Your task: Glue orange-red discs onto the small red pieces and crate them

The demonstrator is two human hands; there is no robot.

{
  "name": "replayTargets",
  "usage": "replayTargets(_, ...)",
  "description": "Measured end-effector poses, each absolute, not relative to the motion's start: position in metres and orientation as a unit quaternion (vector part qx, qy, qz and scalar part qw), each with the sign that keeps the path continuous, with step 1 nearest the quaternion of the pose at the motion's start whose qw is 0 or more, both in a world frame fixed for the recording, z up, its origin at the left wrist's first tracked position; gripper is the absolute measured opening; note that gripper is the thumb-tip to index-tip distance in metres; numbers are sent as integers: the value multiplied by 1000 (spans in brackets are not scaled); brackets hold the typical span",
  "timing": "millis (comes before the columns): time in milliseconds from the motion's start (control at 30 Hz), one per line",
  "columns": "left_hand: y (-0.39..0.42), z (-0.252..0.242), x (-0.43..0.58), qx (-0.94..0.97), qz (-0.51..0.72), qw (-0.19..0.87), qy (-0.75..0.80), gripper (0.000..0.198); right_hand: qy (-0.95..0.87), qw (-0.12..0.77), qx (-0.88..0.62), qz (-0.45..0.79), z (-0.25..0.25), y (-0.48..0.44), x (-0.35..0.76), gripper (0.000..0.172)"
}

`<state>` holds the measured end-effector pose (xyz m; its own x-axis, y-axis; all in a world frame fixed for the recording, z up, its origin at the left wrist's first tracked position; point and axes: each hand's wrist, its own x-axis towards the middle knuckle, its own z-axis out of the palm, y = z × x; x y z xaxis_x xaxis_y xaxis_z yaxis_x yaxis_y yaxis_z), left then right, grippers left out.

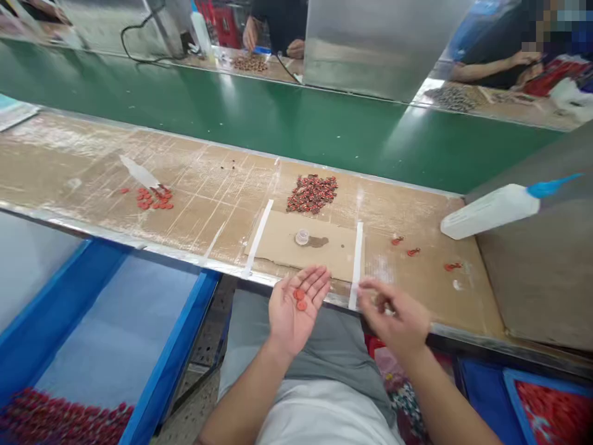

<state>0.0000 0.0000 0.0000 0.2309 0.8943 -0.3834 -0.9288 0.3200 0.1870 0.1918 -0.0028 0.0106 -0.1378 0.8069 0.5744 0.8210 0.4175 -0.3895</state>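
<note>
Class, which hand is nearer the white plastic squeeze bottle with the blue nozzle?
The right hand, below and left of the white plastic squeeze bottle; the left hand sits farther left.

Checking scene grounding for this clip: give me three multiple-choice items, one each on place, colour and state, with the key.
1. Where is the small clear cup?
A. On the cardboard sheet
B. In the blue tray
C. On the green belt

2. What colour are the discs on the left hand?
A. Blue
B. White
C. Red

3. How is the left hand held?
A. Clenched in a fist
B. Open, palm up
C. Flat, palm down

Answers:
1. A, the cup stands on the sheet.
2. C, the discs show red against the palm.
3. B, the palm faces up with the fingers spread.
</note>
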Motion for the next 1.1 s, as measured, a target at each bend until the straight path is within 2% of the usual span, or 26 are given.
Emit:
replayTargets(133,-2,5,3,-12,588,778,223,46,-808,343,-455,147,-1,-19,144,31)
replayTargets(367,-6,2,2,24,614,745,259,40,-734,352,-485,319,-11,-17,116,26)
replayTargets(467,-7,-4,0,-4,614,745,259,32,-628,357,-492,486,-5,-13,115,24)
replayTargets(600,-8,-8,-2,18,617,744,255,19,-397,440,-486,642,6,-2,119,29)
replayTargets(733,-9,-12,-2,102,606,748,250,27,-220,451,-448,740,11,4,123,32)
replayTargets(967,-11,-22,-2,136,607,738,261,23,-192,391,-424,794,8,-2,115,28)
replayTargets(1100,-7,-19,-5,87,625,734,253,18,-337,354,-492,721,13,11,120,35)
